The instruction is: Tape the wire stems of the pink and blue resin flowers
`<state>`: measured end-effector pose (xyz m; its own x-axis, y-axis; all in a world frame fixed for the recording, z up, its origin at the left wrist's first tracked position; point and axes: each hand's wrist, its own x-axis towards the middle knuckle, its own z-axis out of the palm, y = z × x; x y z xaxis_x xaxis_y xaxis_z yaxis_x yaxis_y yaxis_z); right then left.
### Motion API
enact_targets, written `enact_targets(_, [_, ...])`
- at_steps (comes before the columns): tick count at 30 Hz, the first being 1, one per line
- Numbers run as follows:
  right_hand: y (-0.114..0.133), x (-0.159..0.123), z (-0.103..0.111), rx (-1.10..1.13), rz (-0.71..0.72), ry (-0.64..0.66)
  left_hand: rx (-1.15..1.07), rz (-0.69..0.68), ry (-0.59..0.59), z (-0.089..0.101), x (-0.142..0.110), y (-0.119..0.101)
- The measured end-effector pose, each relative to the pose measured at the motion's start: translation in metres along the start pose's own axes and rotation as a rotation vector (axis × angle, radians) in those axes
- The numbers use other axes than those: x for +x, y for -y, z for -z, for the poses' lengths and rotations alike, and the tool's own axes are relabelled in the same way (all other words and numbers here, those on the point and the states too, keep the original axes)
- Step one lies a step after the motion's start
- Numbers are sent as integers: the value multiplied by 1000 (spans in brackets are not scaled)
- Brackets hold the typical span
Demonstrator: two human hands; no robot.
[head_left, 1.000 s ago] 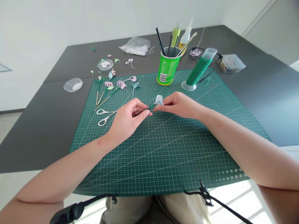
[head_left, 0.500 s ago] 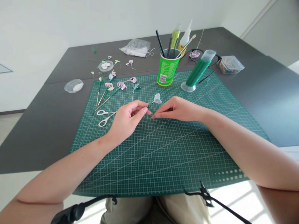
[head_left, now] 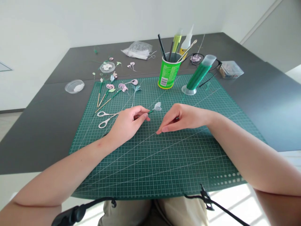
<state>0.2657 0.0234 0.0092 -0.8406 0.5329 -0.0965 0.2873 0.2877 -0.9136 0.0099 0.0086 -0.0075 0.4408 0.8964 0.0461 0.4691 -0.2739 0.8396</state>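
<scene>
Dark grey table [head_left: 270, 94], wide; one green cutting mat [head_left: 164, 157] covers most of the near part.

Both forearms reach in over the mat. Left hand [head_left: 128, 122]: fingers curled, thumb and forefinger pinched shut on the green stem of one small paper flower [head_left: 157, 107]. The pale blue-white head sticks out to the right of the fingertips, just above the mat, near its middle. Right hand [head_left: 181, 118]: loosely curled, fingertips pointing down toward the mat, holding nothing that shows; near the flower but apart from it.

Beyond the hands: one green cup [head_left: 167, 73] with several pens and tools standing in it, count unclear. One green spool on a clear stand [head_left: 196, 77], leaning. One pair of white-handled scissors [head_left: 105, 117], just left of the left hand. One clear lidded box [head_left: 230, 69] far right. One crumpled plastic bag [head_left: 137, 50]. Two shallow clear dishes [head_left: 74, 86] at left. Finished flowers on stems [head_left: 113, 89] at the mat's far left: roughly five or six, overlapping, too small to count surely.

Risks, as judged: hold is only a fingertip pinch on a thin stem, so a slackened grip could drop or spin the flower. The paper head would crush if pressed to the mat. The scissors lie close to the left wrist and could be knocked.
</scene>
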Motion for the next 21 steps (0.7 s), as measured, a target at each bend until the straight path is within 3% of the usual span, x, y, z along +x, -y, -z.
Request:
enact_targets(5, [0,1,0,59,83,-75,87,8,125,-2,-2,-2])
enact_targets(10, [-6,9,1,183,108,-332,141,27,188,5,-1,-9])
enact_targets(21, [-3,15,-4,292,-24,-493,-8,49,406,15,5,-9])
